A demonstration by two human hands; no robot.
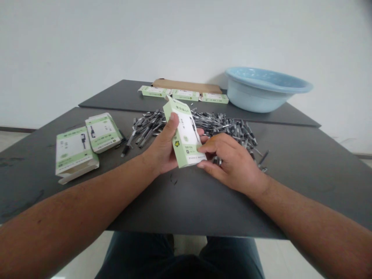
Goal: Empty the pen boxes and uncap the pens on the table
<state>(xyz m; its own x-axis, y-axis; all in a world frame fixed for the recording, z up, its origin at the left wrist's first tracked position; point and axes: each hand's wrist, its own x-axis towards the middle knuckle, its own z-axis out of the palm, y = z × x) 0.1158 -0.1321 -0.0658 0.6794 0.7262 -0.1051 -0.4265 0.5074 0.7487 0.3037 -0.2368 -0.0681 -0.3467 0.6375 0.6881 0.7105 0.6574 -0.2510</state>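
From the head view, my left hand (166, 153) is closed around the green-and-white pen carton (188, 133), thumb pressed on its left edge, the other fingers wrapped behind it with some tips showing past its right side. My right hand (234, 164) is partly curled, and I have its thumb and index finger close together on the carton's near right corner, index on the printed face and thumb at the near end. I hold the carton in front of me, above the near side of the pile of pens (149, 126). Its long axis slants from far left to near right, the broad printed face turned up toward me and the narrow green side facing left; a flap stands out at the far end. The carton and my hands hide part of the pile, which spreads across the dark table (192, 209) behind them. Over to my left lie two more cartons, the upper left carton (103, 133) and the lower left carton (74, 153), touching or nearly so; the lower one has its near end open. Beyond the pens, a row of three cartons (186, 95) lies before a flat brown cardboard piece (186, 84), with the light blue basin (255, 97) just beside the row's right end, close to the pale wall (116, 42).
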